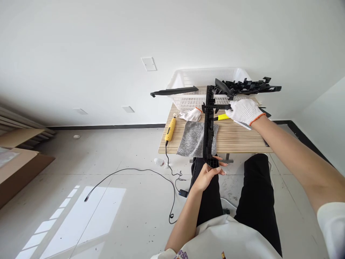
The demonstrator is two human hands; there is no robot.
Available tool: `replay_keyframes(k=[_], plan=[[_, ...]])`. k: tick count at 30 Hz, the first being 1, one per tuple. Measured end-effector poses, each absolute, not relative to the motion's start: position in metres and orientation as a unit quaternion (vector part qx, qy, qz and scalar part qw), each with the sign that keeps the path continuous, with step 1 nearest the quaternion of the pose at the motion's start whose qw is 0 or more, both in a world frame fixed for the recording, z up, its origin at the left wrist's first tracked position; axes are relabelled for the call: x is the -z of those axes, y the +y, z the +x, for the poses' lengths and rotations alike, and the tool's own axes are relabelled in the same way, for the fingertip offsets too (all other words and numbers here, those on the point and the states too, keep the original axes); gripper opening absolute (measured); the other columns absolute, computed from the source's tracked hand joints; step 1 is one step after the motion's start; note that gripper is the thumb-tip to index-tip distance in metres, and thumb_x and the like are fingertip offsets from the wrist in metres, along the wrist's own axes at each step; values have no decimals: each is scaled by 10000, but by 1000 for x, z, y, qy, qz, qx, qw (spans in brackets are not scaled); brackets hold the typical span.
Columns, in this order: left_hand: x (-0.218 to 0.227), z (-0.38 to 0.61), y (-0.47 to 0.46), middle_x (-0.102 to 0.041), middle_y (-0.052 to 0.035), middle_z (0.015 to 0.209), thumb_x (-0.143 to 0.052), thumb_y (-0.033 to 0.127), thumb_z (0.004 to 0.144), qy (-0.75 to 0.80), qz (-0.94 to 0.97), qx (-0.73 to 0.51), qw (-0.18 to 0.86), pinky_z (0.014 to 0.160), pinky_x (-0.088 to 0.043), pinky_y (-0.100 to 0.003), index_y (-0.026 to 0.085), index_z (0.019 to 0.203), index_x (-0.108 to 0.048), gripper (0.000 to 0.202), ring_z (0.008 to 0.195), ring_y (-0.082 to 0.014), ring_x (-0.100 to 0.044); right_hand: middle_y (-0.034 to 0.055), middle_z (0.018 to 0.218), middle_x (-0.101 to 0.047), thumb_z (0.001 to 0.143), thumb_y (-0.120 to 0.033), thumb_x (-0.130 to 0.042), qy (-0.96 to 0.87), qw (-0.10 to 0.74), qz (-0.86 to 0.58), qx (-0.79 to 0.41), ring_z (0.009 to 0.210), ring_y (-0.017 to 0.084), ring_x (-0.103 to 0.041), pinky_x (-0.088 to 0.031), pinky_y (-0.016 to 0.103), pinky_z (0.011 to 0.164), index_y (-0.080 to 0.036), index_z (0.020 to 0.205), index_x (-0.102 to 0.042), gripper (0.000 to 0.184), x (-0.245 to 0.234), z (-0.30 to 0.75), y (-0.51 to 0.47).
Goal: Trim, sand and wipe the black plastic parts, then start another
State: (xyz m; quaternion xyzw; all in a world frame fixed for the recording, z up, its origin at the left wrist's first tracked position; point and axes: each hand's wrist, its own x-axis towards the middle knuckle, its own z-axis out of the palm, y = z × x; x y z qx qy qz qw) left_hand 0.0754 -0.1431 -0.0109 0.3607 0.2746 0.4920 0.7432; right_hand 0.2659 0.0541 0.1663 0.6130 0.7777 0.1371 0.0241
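Observation:
A long black plastic trim frame [209, 126] stands upright over the table, its ribbed back showing. My left hand [208, 175], bare, is closed around its lower corner. White knitted glove on, my right hand [244, 110] closes on the end of a short black crosspiece [222, 107] that meets the frame's middle; whether that piece is part of the frame I cannot tell. Below that hand lies a yellow-handled tool [223, 117], partly hidden. Behind the frame a grey cloth [192, 138] covers part of the wooden table [237, 142].
A white plastic basket [185, 104] at the back holds several black plastic parts [248, 87]; one long strip [175, 91] overhangs its left side. A yellow corded rotary tool [170, 129] and a spare white glove [192, 114] lie on the left. A black cable [140, 169] crosses the floor.

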Motion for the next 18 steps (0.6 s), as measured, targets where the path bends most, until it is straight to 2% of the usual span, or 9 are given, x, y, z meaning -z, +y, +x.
replay_keyframes(k=[3, 7, 13, 18], plan=[[10, 76, -143, -785, -80, 1093, -880, 430, 804, 276, 362, -490, 743, 813, -575, -318, 171, 1210, -659, 530, 763, -142, -723, 220, 1031, -770, 1027, -495, -401, 781, 26, 606, -151, 963, 350, -719, -420, 373, 754, -96, 1191, -715, 533, -166, 267, 54], [11, 76, -143, -784, -82, 1097, -878, 427, 808, 275, 364, -489, 743, 817, -576, -319, 171, 1213, -657, 527, 768, -144, -727, 250, 1024, -763, 1051, -520, -374, 792, 14, 592, -149, 968, 346, -714, -406, 379, 757, -60, 1173, -720, 588, -165, 270, 53], [11, 76, -143, -783, -82, 1103, -869, 413, 819, 273, 364, -490, 744, 821, -579, -325, 173, 1221, -659, 513, 774, -149, -730, 227, 1016, -769, 1041, -567, -394, 782, 11, 603, -154, 950, 338, -709, -408, 374, 758, -90, 1155, -742, 601, -163, 270, 56], [9, 76, -143, -788, -80, 1096, -876, 417, 813, 271, 359, -493, 744, 816, -578, -312, 173, 1215, -661, 517, 771, -141, -729, 229, 947, -764, 1046, -487, -373, 781, 1, 596, -184, 850, 306, -698, -337, 340, 682, -67, 1149, -731, 561, -169, 266, 43]])
